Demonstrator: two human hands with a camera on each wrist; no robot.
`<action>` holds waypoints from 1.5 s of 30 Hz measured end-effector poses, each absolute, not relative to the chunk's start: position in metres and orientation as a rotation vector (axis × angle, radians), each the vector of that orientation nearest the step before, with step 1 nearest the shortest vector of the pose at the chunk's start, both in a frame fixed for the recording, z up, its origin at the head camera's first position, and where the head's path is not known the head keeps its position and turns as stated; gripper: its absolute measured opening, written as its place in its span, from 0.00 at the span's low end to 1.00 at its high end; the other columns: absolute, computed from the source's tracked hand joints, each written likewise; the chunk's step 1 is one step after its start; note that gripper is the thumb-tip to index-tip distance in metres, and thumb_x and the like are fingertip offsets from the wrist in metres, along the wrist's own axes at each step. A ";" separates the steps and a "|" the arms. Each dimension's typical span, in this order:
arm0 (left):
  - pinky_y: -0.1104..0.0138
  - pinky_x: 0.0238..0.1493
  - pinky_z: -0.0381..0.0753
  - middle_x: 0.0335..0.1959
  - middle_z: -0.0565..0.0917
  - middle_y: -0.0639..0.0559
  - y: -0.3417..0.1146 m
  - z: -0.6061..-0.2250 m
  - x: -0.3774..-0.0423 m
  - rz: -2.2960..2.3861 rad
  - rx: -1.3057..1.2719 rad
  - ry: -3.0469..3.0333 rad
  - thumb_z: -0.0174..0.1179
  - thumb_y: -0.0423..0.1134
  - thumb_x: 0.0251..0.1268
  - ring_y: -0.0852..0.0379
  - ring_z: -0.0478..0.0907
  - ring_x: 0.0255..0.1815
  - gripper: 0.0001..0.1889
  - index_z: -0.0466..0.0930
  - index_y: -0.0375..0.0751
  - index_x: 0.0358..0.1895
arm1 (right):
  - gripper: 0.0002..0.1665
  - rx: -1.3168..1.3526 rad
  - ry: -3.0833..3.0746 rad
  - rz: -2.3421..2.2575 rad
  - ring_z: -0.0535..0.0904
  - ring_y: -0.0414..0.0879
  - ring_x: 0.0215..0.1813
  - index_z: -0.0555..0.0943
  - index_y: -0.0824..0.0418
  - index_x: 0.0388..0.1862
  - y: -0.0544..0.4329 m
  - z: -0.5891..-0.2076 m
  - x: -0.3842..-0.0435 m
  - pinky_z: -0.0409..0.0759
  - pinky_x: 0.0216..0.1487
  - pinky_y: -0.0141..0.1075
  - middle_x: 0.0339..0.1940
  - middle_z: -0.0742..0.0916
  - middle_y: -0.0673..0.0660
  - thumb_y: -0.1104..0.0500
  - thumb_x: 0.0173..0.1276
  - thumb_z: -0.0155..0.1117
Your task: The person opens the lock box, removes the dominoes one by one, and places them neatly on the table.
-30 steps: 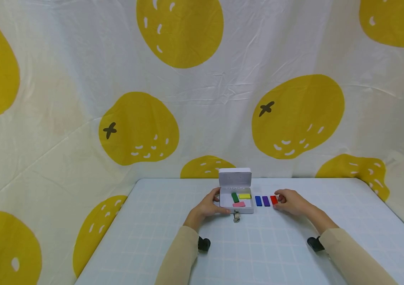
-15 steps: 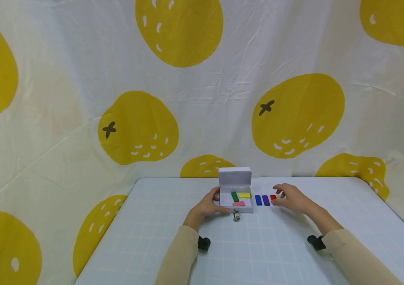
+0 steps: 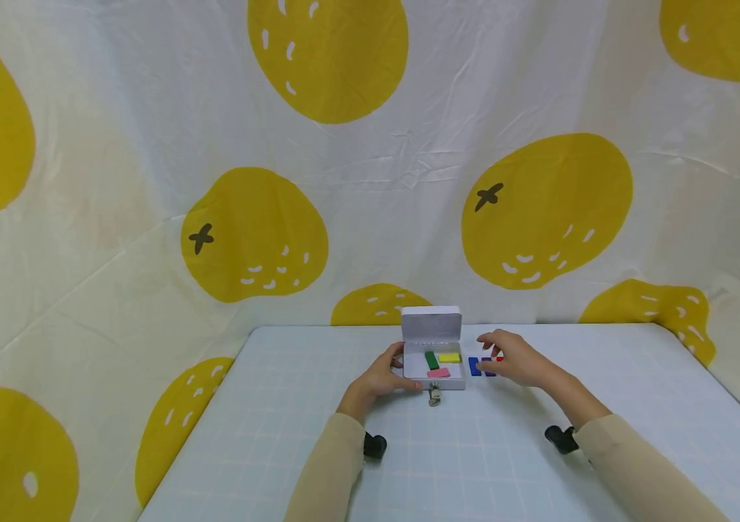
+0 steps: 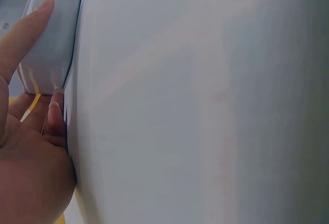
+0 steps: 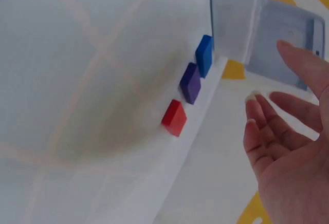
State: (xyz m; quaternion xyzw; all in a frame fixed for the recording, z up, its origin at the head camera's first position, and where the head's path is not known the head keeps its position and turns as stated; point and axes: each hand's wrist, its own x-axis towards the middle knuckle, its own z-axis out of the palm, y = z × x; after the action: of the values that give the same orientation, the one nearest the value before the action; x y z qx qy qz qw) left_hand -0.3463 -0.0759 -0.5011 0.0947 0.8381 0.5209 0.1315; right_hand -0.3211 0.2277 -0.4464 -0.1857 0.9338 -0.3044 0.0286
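My left hand (image 3: 379,377) grips the left side of a white metal box (image 3: 450,385), thumb along its front wall and fingers at its side. The lid (image 3: 432,328) stands raised at the back. Inside lie a green block (image 3: 432,360), a yellow block (image 3: 449,358) and a pink block (image 3: 438,373). Right of the box, a blue block (image 5: 204,56), a purple block (image 5: 190,83) and a red block (image 5: 175,117) stand in a row on the table. Over this row hovers my right hand (image 3: 519,359), fingers loosely bent and nothing held; it partly hides the blocks in the head view.
A small metal lock (image 3: 434,396) hangs at the box's front. The table (image 3: 448,464) has a pale checked cover. Behind it, a white curtain (image 3: 403,232) with yellow fruit prints hangs close to the back edge.
My right hand has let go of the red block, lifted, and moved left over the row toward the box. The left hand has stayed on the box.
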 end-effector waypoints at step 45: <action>0.51 0.60 0.72 0.56 0.76 0.54 -0.079 -0.504 -0.349 1.493 0.277 2.436 0.82 0.44 0.49 0.49 0.71 0.55 0.48 0.66 0.60 0.75 | 0.13 -0.844 2.826 -0.816 0.75 0.47 0.35 0.85 0.69 0.47 0.142 -0.469 -0.361 0.77 0.40 0.37 0.29 0.82 0.54 0.68 0.64 0.74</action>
State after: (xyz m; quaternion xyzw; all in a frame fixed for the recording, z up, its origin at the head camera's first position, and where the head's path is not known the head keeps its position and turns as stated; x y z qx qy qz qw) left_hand -0.3487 -0.0789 -0.5037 0.0958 0.8409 0.5153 0.1350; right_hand -0.3609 0.1422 -0.4694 -0.2757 0.9227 -0.2663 0.0408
